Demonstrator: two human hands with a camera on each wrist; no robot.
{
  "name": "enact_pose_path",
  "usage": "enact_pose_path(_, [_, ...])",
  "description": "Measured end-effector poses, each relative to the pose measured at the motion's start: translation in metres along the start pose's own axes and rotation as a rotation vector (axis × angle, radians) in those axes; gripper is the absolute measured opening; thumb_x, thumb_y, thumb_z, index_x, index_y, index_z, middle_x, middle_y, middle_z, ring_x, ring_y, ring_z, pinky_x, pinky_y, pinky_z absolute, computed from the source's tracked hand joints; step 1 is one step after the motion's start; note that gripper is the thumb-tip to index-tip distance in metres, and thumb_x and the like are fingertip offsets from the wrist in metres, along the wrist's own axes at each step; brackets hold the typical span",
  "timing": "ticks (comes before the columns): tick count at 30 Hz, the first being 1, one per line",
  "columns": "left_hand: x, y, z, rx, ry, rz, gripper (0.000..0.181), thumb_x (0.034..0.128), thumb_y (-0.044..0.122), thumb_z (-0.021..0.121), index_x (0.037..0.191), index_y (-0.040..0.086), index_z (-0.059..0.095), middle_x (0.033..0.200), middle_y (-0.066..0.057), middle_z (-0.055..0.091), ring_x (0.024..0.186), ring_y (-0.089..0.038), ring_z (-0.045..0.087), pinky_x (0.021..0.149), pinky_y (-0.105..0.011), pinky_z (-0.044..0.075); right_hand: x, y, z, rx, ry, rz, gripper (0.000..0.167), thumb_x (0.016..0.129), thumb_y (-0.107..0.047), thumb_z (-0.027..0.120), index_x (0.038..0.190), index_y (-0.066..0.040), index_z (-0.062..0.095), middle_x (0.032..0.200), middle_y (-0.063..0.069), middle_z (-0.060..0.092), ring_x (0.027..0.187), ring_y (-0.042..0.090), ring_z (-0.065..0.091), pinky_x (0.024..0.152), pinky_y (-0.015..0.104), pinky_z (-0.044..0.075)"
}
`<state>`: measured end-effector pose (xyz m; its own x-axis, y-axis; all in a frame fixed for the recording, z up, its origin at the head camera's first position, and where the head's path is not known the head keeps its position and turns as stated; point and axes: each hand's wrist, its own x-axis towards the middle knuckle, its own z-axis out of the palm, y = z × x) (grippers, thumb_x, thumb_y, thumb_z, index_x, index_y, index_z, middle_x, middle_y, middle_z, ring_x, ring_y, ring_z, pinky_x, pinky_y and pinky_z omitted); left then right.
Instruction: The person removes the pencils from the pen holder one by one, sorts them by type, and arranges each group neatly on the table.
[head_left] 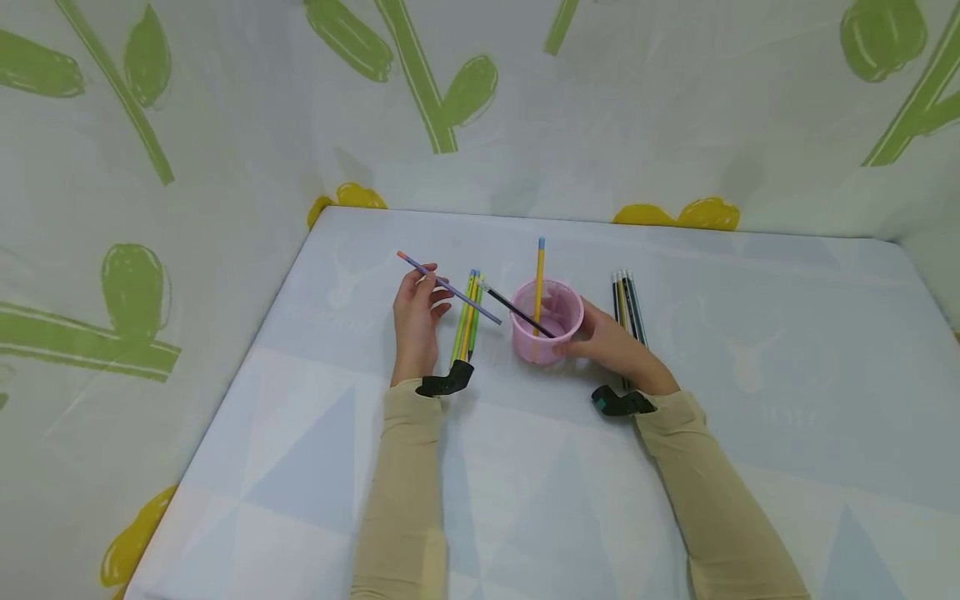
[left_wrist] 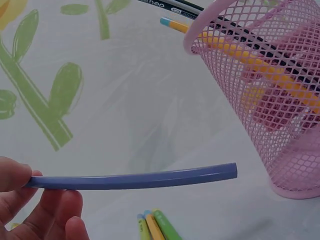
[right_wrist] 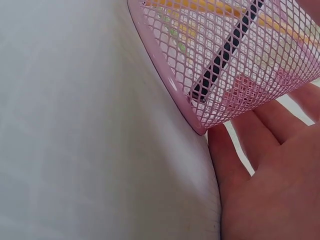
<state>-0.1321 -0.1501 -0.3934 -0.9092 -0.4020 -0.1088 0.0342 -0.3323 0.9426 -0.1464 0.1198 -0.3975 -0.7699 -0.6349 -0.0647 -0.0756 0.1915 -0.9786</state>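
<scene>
My left hand pinches a purple-blue pencil near its orange-pink end, between thumb and fingers. The pencil is held above the table, its other end pointing toward a pink mesh pencil cup. Around the right side of that cup my right hand is wrapped, thumb in front and fingers behind. The cup stands on the table, seen sideways in the right wrist view. Inside it lean a yellow pencil with a blue end and a black pencil with a white end.
Several green and yellow pencils lie together between my left hand and the cup. Several mostly dark pencils lie just right of the cup, partly behind my right hand. A pale patterned cloth covers the table; leaf-printed walls rise behind it.
</scene>
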Motion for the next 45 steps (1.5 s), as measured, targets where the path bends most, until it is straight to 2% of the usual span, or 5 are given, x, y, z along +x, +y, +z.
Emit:
enact_pose_path(10, [0.001, 0.004, -0.004, 0.094, 0.013, 0.035, 0.03, 0.0873, 0.035, 0.055, 0.115, 0.024, 0.059, 0.087, -0.004, 0.054, 0.057, -0.013, 0.043, 0.053, -0.02, 0.039, 0.0, 0.0, 0.0, -0.006, 0.002, 0.003, 0.081, 0.076, -0.015, 0.071, 0.14, -0.02, 0.024, 0.138, 0.001, 0.033, 0.125, 0.017, 0.03, 0.102, 0.04, 0.024])
enact_pose_path(20, [-0.001, 0.006, -0.005, 0.208, 0.044, 0.032, 0.026, 0.0872, 0.037, 0.055, 0.112, 0.033, 0.061, 0.08, -0.001, 0.052, 0.054, -0.01, 0.035, 0.049, -0.02, 0.03, -0.002, -0.002, 0.001, -0.019, 0.007, 0.007, 0.08, 0.076, -0.017, 0.071, 0.141, -0.02, 0.023, 0.139, 0.002, 0.032, 0.125, 0.018, 0.03, 0.102, 0.04, 0.025])
enact_pose_path(25, [-0.001, 0.003, -0.005, 0.359, 0.059, -0.04, 0.028, 0.0895, 0.029, 0.052, 0.115, 0.035, 0.059, 0.085, -0.003, 0.055, 0.059, -0.012, 0.036, 0.052, -0.022, 0.031, -0.003, 0.0, 0.001, -0.002, -0.001, 0.018, 0.08, 0.076, -0.015, 0.071, 0.141, -0.02, 0.023, 0.139, 0.001, 0.031, 0.126, 0.016, 0.029, 0.102, 0.039, 0.024])
enact_pose_path(35, [0.002, -0.004, 0.0, 0.81, -0.05, -0.042, 0.048, 0.0867, 0.018, 0.049, 0.133, 0.025, 0.041, 0.112, -0.001, 0.05, 0.077, -0.017, 0.045, 0.062, -0.028, 0.04, -0.003, 0.001, 0.002, -0.024, 0.003, 0.011, 0.08, 0.076, -0.019, 0.071, 0.141, -0.019, 0.023, 0.139, 0.003, 0.032, 0.125, 0.019, 0.031, 0.101, 0.04, 0.027])
enact_pose_path(45, [0.003, -0.012, -0.001, 0.983, -0.149, 0.014, 0.056, 0.0848, 0.011, 0.048, 0.136, 0.03, 0.034, 0.119, 0.001, 0.049, 0.073, -0.019, 0.046, 0.059, -0.029, 0.04, -0.002, 0.001, 0.001, -0.013, -0.003, 0.001, 0.079, 0.077, -0.017, 0.07, 0.141, -0.02, 0.023, 0.138, 0.002, 0.033, 0.125, 0.017, 0.031, 0.102, 0.039, 0.026])
